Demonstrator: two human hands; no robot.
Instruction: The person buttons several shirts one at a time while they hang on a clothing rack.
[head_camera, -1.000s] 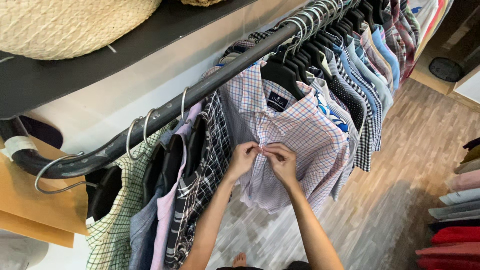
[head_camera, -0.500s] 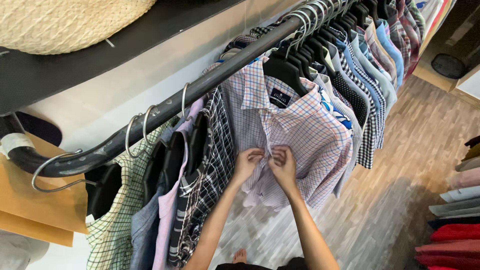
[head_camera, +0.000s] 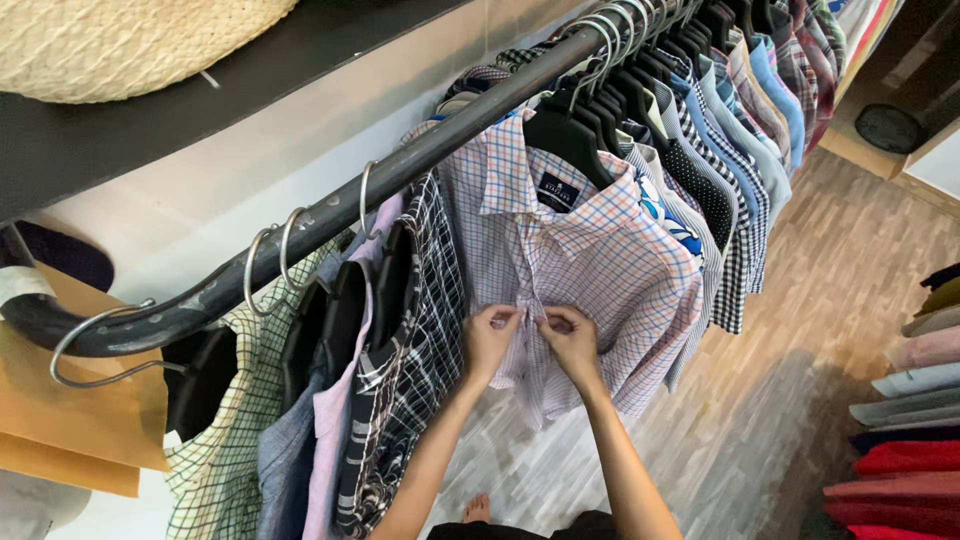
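Note:
A white shirt with a fine red and blue check (head_camera: 600, 260) hangs on a black hanger (head_camera: 565, 140) from a dark metal rail (head_camera: 400, 180), turned front toward me. My left hand (head_camera: 490, 338) pinches the left side of the shirt's button placket, and my right hand (head_camera: 570, 340) pinches the right side. The two hands meet at the middle of the shirt front, thumbs and fingertips close together on the cloth. Both forearms reach up from the bottom of the view.
Many more shirts hang along the rail: black plaid (head_camera: 420, 330), pink and green check at left, blue and striped ones (head_camera: 740, 120) at right. A woven basket (head_camera: 120, 40) sits on a dark shelf above. Folded clothes (head_camera: 900, 440) are stacked at right over a wood-plank floor (head_camera: 780, 400).
Both hands have slid a little lower down the shirt's placket, staying pinched together on it. The view has shifted slightly.

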